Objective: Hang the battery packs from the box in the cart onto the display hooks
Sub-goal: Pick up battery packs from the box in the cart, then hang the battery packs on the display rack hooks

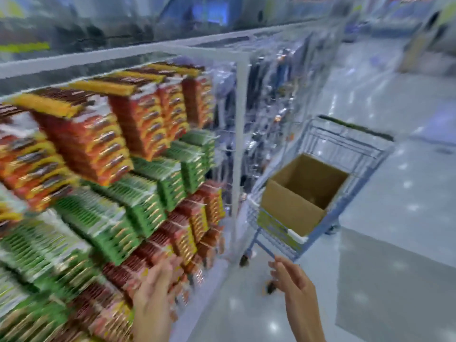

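At 6 o'clock the left hand (155, 287) is loosely spread and holds nothing, just beside the lowest red battery packs (158, 250) on the display. A careless brush there could knock packs off their crowded hooks. At 5 o'clock the right hand (293, 280) is also slack-fingered and empty, its fingertips pointing at the cart's (345, 144) near corner. The cart stands on a smooth floor (382, 280), so a push could roll it away or into the shelving. Farther off, at 2 o'clock, the box (291, 208) sits open in the cart. Its near wall hides the bottom, so I cannot tell whether packs remain. Everything is blurred, and a blind reach might tip it.
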